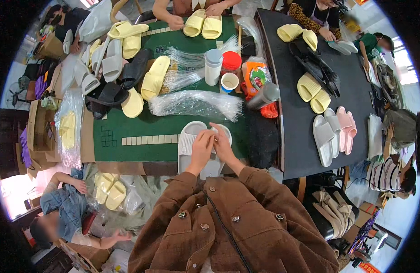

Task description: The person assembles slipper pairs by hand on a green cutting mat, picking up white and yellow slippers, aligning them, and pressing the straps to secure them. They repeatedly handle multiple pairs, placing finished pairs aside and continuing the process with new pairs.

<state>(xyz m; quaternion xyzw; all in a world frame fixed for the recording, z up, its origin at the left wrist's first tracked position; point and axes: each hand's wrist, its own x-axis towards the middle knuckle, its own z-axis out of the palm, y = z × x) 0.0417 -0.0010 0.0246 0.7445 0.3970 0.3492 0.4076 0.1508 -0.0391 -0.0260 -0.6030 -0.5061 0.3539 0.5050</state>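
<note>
A pair of light grey slippers (pixel 188 136) lies on the near edge of the green-topped table in front of me. My left hand (pixel 202 149) is over the straps, its fingers pinched together. Against it, my right hand (pixel 224 146) has its thumb and fingers closed near the left fingertips, the index finger reaching forward. Anything between the fingertips is too small or hidden to name. Beyond the slippers lies a bundle of clear plastic strands (pixel 198 104), and a row of pale tiles (pixel 150 140) sits to the left.
Yellow slippers (pixel 155 77), black slippers (pixel 107 94) and grey slippers (pixel 112 60) are heaped at the left. A grey-lidded bottle (pixel 213 68), a paper cup (pixel 229 82) and a dark flask (pixel 264 95) stand beyond. Pink slippers (pixel 346 129) lie on the black table (pixel 294 150). Co-workers sit around.
</note>
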